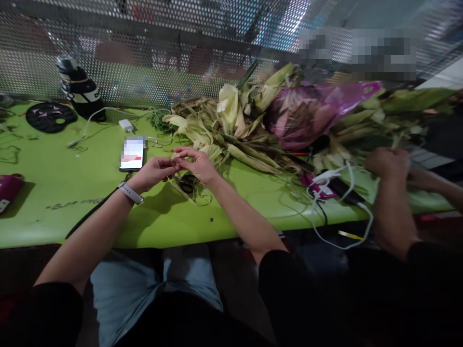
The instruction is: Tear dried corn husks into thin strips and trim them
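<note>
Both my hands meet over the green table (72, 193), just in front of a heap of corn husks (217, 130). My left hand (154, 172), with a white watch band at the wrist, is closed, its fingertips pinching a thin pale strip of husk (177, 156). My right hand (197, 164) curls its fingers round the same strip from the other side. A small tangle of husk strips (191, 188) lies on the table under my hands.
A phone (132, 153) on a white charger cable lies left of my hands. A pink plastic bag (307, 115) sits on the husk heap. Another person's hands (388, 164) work at the right, near cables and a pink device (320, 185). A perforated metal screen backs the table.
</note>
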A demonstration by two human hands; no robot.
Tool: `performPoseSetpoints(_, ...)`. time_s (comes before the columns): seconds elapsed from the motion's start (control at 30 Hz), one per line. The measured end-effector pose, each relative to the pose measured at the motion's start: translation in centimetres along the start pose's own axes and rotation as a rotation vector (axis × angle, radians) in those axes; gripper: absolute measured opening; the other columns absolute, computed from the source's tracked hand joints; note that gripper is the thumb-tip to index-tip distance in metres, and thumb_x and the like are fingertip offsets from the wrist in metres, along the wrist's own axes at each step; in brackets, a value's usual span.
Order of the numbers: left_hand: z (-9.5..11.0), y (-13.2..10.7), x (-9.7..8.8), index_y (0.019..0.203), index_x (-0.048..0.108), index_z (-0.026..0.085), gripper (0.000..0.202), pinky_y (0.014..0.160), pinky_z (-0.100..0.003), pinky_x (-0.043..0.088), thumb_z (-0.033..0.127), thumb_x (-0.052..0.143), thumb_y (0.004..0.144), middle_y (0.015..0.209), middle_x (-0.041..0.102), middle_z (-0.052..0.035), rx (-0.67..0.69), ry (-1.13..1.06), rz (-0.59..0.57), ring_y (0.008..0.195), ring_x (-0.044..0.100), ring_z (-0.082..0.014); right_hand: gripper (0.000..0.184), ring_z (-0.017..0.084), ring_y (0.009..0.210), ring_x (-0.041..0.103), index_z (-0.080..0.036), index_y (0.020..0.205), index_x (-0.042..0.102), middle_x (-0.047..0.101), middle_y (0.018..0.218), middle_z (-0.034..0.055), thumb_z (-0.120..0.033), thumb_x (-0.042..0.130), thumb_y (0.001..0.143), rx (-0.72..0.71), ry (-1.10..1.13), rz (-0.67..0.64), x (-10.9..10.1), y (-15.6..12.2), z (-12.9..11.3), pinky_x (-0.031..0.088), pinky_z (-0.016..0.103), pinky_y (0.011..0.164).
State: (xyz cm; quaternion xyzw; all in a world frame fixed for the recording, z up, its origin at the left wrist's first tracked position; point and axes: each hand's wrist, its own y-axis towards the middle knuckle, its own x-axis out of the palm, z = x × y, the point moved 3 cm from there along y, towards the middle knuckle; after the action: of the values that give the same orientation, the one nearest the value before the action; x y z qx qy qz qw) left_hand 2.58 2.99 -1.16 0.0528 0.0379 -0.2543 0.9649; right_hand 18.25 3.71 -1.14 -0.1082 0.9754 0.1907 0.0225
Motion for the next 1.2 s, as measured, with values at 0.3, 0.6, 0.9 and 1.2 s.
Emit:
performPoseSetpoints(0.3, -1.0, 0.0, 0.2, 0.075, 0.071, 0.014, 0.018, 0.049, -0.018, 0.040, 0.030, 0.078, 0.069, 0.065, 0.063, -0.0012, -0.185, -0.041, -0.118, 0.051, 0.049, -0.0053, 0.024, 0.017, 0.100, 0.060, -0.020, 0.071, 0.070, 0.064, 0.099, 0.0049, -0.042, 0.078, 0.070, 0.009, -0.019, 0.009, 0.5, 0.0, 0.5, 0.044, 0.037, 0.098)
performPoseSetpoints(0.6, -0.9, 0.1, -0.4, 0.083, 0.072, 0.015, 0.022, 0.051, -0.018, 0.042, 0.034, 0.077, 0.074, 0.069, 0.063, -0.0010, -0.160, -0.262, 0.038, 0.056, 0.053, -0.0060, 0.049, 0.013, 0.068, 0.056, -0.017, 0.074, 0.059, 0.060, 0.071, 0.0020, -0.066, 0.056, 0.081, 0.255, -0.109, 0.019, -1.6, -0.1, -1.2, 0.047, 0.028, 0.068)
performPoseSetpoints(0.9, -0.6, 0.1, -0.2, 0.081, 0.069, 0.014, 0.021, 0.044, -0.018, 0.036, 0.035, 0.071, 0.080, 0.063, 0.060, -0.0005, -0.162, -0.292, 0.114, 0.049, 0.051, -0.0053, 0.040, 0.008, 0.051, 0.046, -0.017, 0.066, 0.053, 0.052, 0.057, -0.0030, -0.053, 0.065, 0.080, 0.233, -0.069, -0.079, -0.5, -0.4, -0.8, 0.038, 0.022, 0.050)
performPoseSetpoints(1.2, -0.2, 0.0, -0.1, 0.095, 0.063, 0.016, 0.017, 0.049, -0.017, 0.044, 0.029, 0.067, 0.084, 0.072, 0.065, -0.0014, -0.097, -0.311, 0.092, 0.056, 0.060, -0.0070, 0.031, 0.009, 0.054, 0.046, -0.019, 0.067, 0.052, 0.051, 0.059, -0.0036, -0.044, 0.059, 0.083, 0.138, -0.132, 0.079, -0.6, -0.4, -1.0, 0.038, 0.024, 0.054)
